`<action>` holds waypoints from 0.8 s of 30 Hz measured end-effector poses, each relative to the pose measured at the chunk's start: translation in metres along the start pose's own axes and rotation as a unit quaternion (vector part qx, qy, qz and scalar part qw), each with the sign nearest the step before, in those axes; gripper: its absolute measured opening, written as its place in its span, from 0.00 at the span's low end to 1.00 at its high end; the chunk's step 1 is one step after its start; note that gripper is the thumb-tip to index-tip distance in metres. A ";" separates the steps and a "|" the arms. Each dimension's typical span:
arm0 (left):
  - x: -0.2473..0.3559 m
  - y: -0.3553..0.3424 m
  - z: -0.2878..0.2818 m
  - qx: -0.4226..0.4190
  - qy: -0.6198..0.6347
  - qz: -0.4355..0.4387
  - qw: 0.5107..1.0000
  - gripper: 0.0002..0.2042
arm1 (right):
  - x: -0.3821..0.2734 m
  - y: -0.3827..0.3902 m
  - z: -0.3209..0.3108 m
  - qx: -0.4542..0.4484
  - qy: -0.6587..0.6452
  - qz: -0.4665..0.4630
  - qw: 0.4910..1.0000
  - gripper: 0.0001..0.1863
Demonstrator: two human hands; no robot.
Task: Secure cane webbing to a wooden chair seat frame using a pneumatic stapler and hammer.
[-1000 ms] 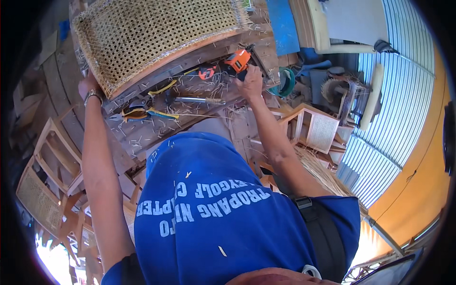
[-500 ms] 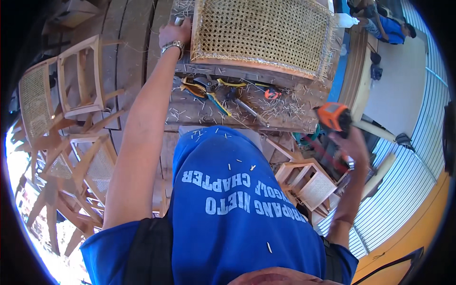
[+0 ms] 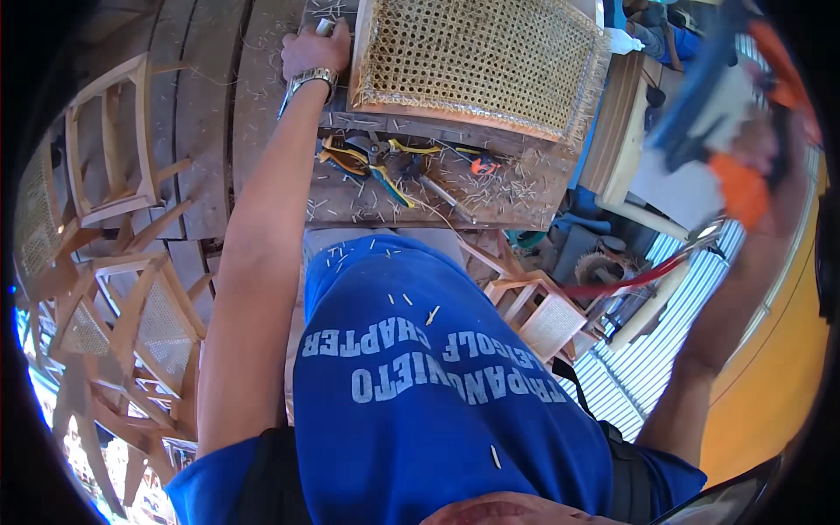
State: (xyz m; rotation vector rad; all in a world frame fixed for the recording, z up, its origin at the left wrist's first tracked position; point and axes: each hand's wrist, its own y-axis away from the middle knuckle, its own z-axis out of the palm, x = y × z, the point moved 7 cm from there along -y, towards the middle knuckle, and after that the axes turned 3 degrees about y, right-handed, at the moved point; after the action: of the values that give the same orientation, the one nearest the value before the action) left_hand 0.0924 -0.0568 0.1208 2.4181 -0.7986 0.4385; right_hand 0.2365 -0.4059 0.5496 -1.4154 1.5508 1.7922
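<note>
At the left edge of a wood-framed woven cane panel (image 3: 481,66), my left hand (image 3: 313,54) is closed, with a metal watch at its wrist. A short silvery cylinder end (image 3: 325,27) pokes out above its fingers; the rest of that item is hidden. Off to the right, my right hand (image 3: 757,149) grips an orange and dark pneumatic stapler (image 3: 739,188), raised and blurred by motion. From its lower end a red hose (image 3: 630,285) trails left. The panel rests on a wooden bench (image 3: 350,197) strewn with cane bits.
Yellow-handled cutters (image 3: 363,157), a hammer-like tool (image 3: 446,197) and an orange tape measure (image 3: 484,164) lie before the panel. A white bottle (image 3: 624,41) stands at its right. Chair frames (image 3: 114,140) crowd the left; a small chair (image 3: 547,319) is right. Another person (image 3: 661,39) is beyond.
My right hand has swung up and to the right with the stapler, pulling the red hose along. My left hand stays at the panel's left edge. The view has shifted slightly.
</note>
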 end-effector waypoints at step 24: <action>0.000 -0.001 0.006 0.024 0.015 0.024 0.999 0.35 | 0.245 -0.003 0.227 -0.024 -0.009 0.226 0.974 0.19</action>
State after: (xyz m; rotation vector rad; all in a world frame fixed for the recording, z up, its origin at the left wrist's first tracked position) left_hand 0.0940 -0.0597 0.1151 2.4343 -0.8443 0.5172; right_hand 0.0372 -0.2789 0.3133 -1.1200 1.9512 2.0964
